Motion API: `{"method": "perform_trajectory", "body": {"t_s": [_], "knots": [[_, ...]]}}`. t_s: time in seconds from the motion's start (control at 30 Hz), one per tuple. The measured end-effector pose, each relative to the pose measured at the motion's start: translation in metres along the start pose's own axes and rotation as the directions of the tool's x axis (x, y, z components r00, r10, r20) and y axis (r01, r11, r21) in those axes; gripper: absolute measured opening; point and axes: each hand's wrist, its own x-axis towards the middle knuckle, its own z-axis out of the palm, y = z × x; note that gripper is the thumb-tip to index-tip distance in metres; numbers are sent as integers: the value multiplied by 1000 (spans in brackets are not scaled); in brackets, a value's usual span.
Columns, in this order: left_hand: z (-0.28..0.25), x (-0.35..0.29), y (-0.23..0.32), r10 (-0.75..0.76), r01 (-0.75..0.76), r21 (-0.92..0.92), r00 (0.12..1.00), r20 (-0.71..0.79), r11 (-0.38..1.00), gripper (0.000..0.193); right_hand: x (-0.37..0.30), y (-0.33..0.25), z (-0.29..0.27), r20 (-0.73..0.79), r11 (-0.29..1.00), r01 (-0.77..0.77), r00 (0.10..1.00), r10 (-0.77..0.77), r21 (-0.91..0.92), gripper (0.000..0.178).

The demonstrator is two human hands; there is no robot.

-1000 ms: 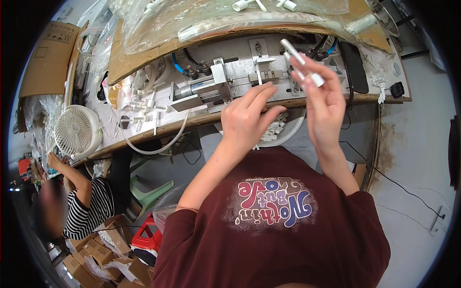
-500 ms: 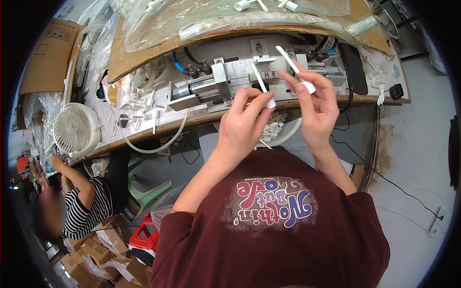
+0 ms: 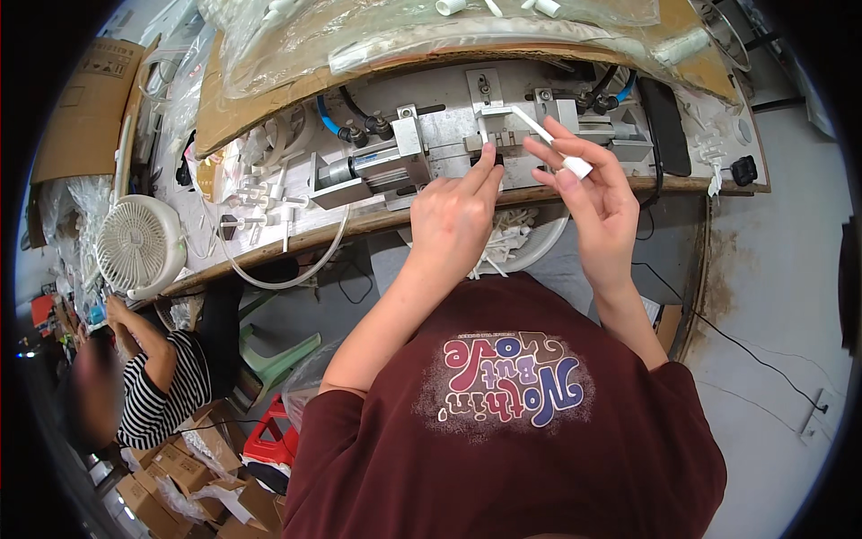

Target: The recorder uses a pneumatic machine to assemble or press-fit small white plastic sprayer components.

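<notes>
My left hand [image 3: 452, 214] reaches over the middle of a metal clamping fixture [image 3: 449, 153], its fingers closed and pointing away from me. Past its fingertips a white plastic stick [image 3: 483, 131] shows, standing at the fixture's centre; its lower end is hidden by the fingers. My right hand [image 3: 600, 193] is raised to the right, just in front of the fixture. Between its thumb and fingers it pinches another white plastic stick [image 3: 576, 166] with a wider tubular end, the thin part slanting up and left.
Below my hands a round bowl [image 3: 548, 249] holds several white pieces. White T-shaped pieces [image 3: 260, 205] lie left on the bench, near a white fan [image 3: 141, 245]. A dark phone [image 3: 664, 130] lies right. Cardboard and plastic film [image 3: 431, 45] overhang the fixture. A person in a striped top [image 3: 166, 395] works at left.
My left hand has moved forward, bringing its stick down into the fixture's middle. My right hand has shifted slightly right and lower, still pinching its stick.
</notes>
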Motion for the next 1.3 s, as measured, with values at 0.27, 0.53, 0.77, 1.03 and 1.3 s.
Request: {"method": "perform_trajectory", "body": {"t_s": [0.27, 0.53, 0.77, 1.03, 1.3], "knots": [[-2, -1, 2, -42, 42, -16, 999, 25, 999, 21, -6, -2, 0, 64, 988, 82, 995, -74, -131, 33], [-2, -2, 0, -56, 58, -44, 998, 40, 997, 22, -11, 4, -5, 38, 950, 170, 985, -166, -260, 40], [-24, -18, 5, -19, 72, -249, 977, 211, 966, 24, 2, 22, -15, 234, 659, 403, 913, -333, -635, 30], [-26, -39, 8, 45, 138, -400, 908, 416, 906, 28, 4, 52, -6, 499, 286, 573, 815, -294, -768, 22], [-21, -35, 9, 104, 113, -477, 909, 405, 872, 30, 10, 48, 4, 495, 156, 520, 851, -173, -840, 30]]}}
